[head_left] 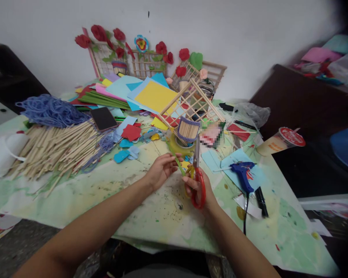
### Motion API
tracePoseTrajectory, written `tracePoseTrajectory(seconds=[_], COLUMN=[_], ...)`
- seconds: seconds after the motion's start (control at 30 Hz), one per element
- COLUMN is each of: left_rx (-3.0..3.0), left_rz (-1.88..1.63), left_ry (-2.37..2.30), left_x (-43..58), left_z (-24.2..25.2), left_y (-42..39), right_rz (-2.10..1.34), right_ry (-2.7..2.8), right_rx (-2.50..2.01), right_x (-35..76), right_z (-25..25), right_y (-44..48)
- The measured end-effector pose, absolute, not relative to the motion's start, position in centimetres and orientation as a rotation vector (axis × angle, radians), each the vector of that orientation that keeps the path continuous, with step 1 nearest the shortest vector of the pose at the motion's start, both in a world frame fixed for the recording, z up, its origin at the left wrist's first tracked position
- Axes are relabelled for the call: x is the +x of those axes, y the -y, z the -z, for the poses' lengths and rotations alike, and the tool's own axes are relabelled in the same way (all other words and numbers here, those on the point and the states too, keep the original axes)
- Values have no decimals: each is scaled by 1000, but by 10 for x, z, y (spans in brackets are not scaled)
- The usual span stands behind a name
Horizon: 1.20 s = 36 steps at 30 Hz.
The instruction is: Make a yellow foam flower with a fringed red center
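Observation:
My left hand (162, 170) is closed around a thin green strip (176, 158), which runs slantwise between my two hands. In my right hand (201, 187) are red-handled scissors (197, 175), their blades pointing away from me, and something with yellow loops beside them. The lower end of the strip meets the fingertips of my right hand. Just beyond the hands, a small stick holder with purple trim (188, 129) stands by a roll of tape (181, 146) and a wooden lattice (195, 101).
A blue glue gun (244, 173) with its cord lies at the right, near a tilted drink cup (281, 141). Wooden sticks (63, 148), purple yarn (50, 111) and a phone (103, 118) are at the left. Coloured paper (155, 96) and red paper flowers (161, 48) stand farther back.

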<state>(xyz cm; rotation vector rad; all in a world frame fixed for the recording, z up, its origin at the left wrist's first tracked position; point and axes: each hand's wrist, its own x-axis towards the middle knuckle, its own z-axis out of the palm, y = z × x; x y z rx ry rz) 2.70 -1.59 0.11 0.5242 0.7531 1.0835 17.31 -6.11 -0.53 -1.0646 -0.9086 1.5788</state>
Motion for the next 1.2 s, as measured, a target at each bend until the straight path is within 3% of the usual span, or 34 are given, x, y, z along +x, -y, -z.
tracePoseTrajectory(seconds=[0.17, 0.47, 0.77, 1.2], left_rx=[672, 809, 754, 975], left_rz=[-944, -965, -1074, -847], left_ry=[-567, -626, -716, -796], left_x=[30, 31, 30, 32], left_z=[1, -1, 2, 5], left_y=[23, 25, 18, 23], right_rz=[-1707, -1785, -1528, -1447], right_ry=[905, 914, 951, 882], right_rx=[-958, -904, -1157, -1213], right_x=[176, 180, 185, 180], right_z=[8, 10, 3, -2], right_y=[62, 63, 63, 64])
